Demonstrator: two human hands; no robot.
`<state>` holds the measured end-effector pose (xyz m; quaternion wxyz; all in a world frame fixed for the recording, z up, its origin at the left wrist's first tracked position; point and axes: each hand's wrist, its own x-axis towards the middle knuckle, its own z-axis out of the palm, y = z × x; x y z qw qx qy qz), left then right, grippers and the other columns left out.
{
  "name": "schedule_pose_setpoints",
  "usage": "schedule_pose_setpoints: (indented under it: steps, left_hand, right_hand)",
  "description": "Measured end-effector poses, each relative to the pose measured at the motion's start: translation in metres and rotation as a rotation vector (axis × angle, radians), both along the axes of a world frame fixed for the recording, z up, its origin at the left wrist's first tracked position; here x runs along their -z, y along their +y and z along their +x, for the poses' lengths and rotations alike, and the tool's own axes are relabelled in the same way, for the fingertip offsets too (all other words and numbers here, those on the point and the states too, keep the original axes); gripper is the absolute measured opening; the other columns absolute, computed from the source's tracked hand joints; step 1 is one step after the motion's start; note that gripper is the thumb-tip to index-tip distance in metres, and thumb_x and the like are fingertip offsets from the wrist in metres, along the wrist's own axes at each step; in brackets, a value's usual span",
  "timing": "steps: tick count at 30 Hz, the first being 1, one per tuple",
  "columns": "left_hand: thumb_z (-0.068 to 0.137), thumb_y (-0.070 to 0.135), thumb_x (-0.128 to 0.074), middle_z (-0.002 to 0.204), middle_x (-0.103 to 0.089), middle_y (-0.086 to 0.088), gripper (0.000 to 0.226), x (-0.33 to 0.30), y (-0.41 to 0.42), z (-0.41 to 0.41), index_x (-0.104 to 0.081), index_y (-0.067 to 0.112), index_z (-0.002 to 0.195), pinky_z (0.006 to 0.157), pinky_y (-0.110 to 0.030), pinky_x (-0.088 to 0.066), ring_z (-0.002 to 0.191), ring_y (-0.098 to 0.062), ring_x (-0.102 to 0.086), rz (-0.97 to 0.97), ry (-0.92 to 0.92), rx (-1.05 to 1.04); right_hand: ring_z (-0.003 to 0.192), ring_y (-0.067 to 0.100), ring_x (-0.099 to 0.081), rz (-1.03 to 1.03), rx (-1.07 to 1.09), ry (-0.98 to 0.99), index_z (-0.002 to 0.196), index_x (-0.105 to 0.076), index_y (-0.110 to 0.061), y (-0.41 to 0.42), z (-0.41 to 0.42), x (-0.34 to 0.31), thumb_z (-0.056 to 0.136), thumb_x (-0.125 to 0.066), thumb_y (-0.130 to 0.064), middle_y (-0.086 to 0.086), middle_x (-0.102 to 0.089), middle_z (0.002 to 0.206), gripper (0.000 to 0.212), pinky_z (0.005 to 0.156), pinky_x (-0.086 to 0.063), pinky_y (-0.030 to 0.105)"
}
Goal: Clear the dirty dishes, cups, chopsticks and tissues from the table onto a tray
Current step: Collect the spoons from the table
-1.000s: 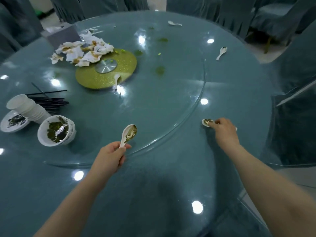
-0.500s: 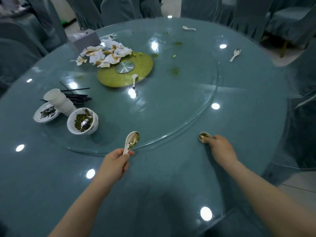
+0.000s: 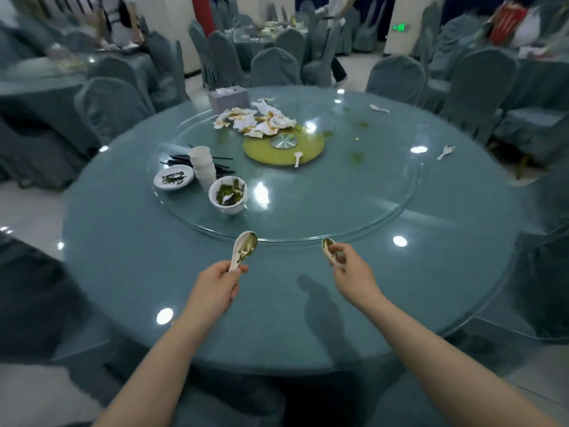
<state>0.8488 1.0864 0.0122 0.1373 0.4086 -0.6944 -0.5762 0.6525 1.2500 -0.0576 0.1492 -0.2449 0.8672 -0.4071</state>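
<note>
Your round counter (image 3: 129,260) carries a glass turntable (image 3: 354,204) beyond both grips. On it, ahead-left of your left grip (image 3: 215,288): a soiled bowl (image 3: 228,194), stacked cups (image 3: 203,167), black chopsticks (image 3: 180,157), a small plate (image 3: 174,179). Farther off lie crumpled tissues (image 3: 255,120), a tissue box (image 3: 228,99) and loose spoons.

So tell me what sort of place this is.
Probably a restaurant banquet hall: a big round teal-clothed table with a glass turntable, grey-covered chairs around several such tables, and a green exit sign.
</note>
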Motion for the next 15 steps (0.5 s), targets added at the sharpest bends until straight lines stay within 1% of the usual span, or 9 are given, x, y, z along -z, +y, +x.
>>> schedule_pose_setpoints:
  steps: [2,4,7,9,12,14,15]
  left_hand:
    - [0.098,0.016,-0.04,0.04,-0.037,0.008,0.023,-0.001,-0.003,0.025,-0.062,0.015,0.092,0.034,-0.016,-0.023,0.032,-0.004,-0.028,0.036,0.038,-0.041]
    - [0.1,0.021,-0.039,0.041,-0.038,0.007,0.025,-0.001,-0.005,0.053,-0.062,0.014,0.094,0.035,-0.018,-0.023,0.033,-0.005,-0.028,0.066,0.071,-0.08]
    - [0.1,0.025,-0.038,0.044,-0.049,0.005,0.026,0.003,-0.005,0.08,-0.062,0.017,0.095,0.039,-0.02,-0.027,0.035,-0.007,-0.034,0.068,0.09,-0.112]
    - [0.1,0.025,-0.038,0.049,-0.059,0.001,0.025,0.004,-0.001,0.093,-0.061,0.018,0.096,0.039,-0.02,-0.032,0.036,-0.008,-0.042,0.08,0.113,-0.118]
    - [0.1,0.023,-0.037,0.06,-0.069,-0.003,0.023,0.002,0.006,0.104,-0.059,0.016,0.097,0.042,-0.019,-0.037,0.042,-0.009,-0.052,0.103,0.135,-0.107]
    - [0.1,0.023,-0.037,0.066,-0.071,-0.002,0.022,0.0,0.01,0.109,-0.059,0.016,0.098,0.046,-0.019,-0.04,0.047,-0.008,-0.057,0.101,0.139,-0.103]
    - [0.1,0.023,-0.038,0.068,-0.072,-0.002,0.022,-0.001,0.012,0.111,-0.059,0.017,0.098,0.049,-0.019,-0.041,0.05,-0.007,-0.058,0.095,0.14,-0.103]
  right_hand:
    - [0.075,0.015,-0.054,-0.034,-0.037,-0.114,0.119,-0.047,-0.028,-0.012,0.025,-0.012,0.088,-0.036,0.0,-0.005,-0.064,0.103,0.043,0.06,-0.038,0.025]
    - [0.067,0.012,-0.049,-0.063,-0.091,-0.193,0.113,-0.044,-0.032,-0.023,0.052,-0.025,0.089,-0.034,-0.001,-0.009,-0.061,0.096,0.04,0.057,-0.04,0.025]
    - [0.065,0.011,-0.047,-0.116,-0.157,-0.223,0.092,-0.044,-0.033,-0.037,0.089,-0.044,0.09,-0.036,-0.002,-0.008,-0.059,0.094,0.032,0.054,-0.038,0.023]
    - [0.065,0.011,-0.047,-0.14,-0.194,-0.24,0.085,-0.044,-0.031,-0.045,0.113,-0.053,0.089,-0.043,-0.005,-0.007,-0.058,0.091,0.026,0.05,-0.037,0.019]
    - [0.06,0.011,-0.047,-0.187,-0.243,-0.31,0.085,-0.049,-0.026,-0.056,0.143,-0.065,0.088,-0.055,-0.014,-0.003,-0.056,0.084,0.014,0.049,-0.038,0.021]
    - [0.056,0.01,-0.048,-0.235,-0.257,-0.378,0.089,-0.053,-0.021,-0.061,0.158,-0.072,0.09,-0.055,-0.021,-0.002,-0.062,0.082,0.002,0.053,-0.039,0.027]
    - [0.056,0.01,-0.048,-0.255,-0.259,-0.396,0.091,-0.054,-0.019,-0.063,0.164,-0.075,0.092,-0.053,-0.026,-0.004,-0.067,0.083,0.007,0.054,-0.039,0.027]
